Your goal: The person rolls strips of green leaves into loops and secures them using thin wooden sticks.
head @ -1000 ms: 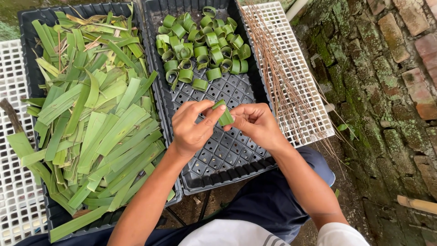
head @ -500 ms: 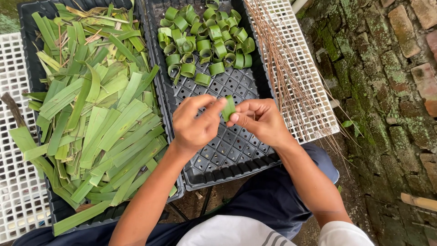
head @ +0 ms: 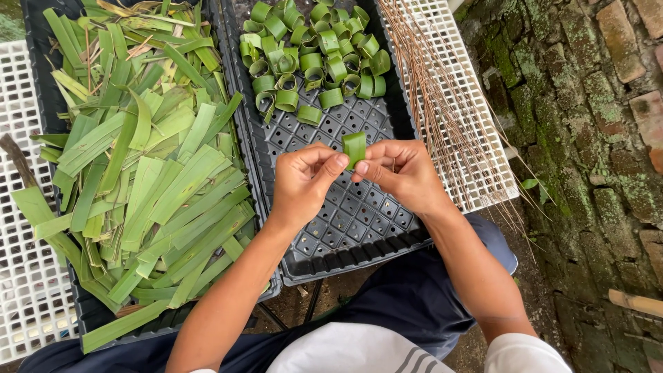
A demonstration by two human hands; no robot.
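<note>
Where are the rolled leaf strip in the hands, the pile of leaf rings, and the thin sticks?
rolled leaf strip [head: 354, 148], head view, its flat green face.
pile of leaf rings [head: 314, 52], head view, pile's middle.
thin sticks [head: 442, 103], head view, mid-bundle.

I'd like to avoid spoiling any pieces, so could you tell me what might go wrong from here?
The leaf ring is pinched only at the fingertips of the left hand and right hand; a loose grip could let it uncurl. If dropped, it might land among the finished rings in the black tray.

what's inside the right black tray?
The black tray holds a pile of rolled green leaf rings at its far end; the near part is bare perforated floor. Both hands cover a patch of it.
</note>
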